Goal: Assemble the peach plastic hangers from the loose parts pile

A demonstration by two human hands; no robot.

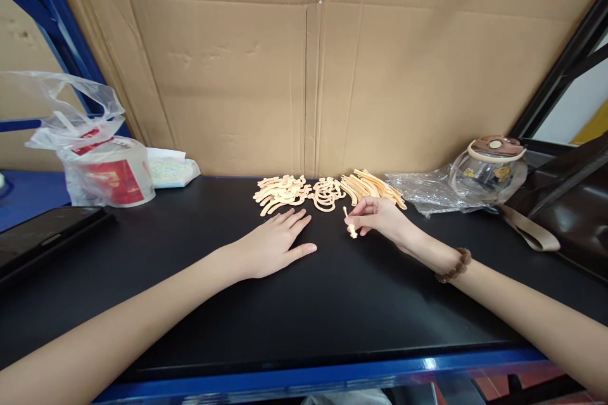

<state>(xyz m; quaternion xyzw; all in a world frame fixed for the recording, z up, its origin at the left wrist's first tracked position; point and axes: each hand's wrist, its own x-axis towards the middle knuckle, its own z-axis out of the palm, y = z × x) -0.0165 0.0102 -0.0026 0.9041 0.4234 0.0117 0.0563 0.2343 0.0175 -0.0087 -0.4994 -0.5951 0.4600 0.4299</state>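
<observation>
My left hand (273,243) lies palm down on the black tabletop (304,316), fingers stretched out and holding nothing. Just beyond its fingertips is a pile of beige curved pieces with knobbed ends (282,192). Between thumb and fingers, my right hand (380,220) pinches a small, thin beige piece (352,230) with a knobby lower end; part of it is hidden by the fingers. Behind that hand lies a bundle of long, thin beige strips (373,186). A small heap of beige curved, ring-like pieces (327,195) sits between the two piles.
At left stand a plastic-bagged tub with a red label (114,177), a tissue pack (173,168) and a dark phone-like device (52,234). To the right are clear plastic wrap (427,190), a clear jug (491,168) and a dark bag (570,202). Cardboard (228,76) walls the back.
</observation>
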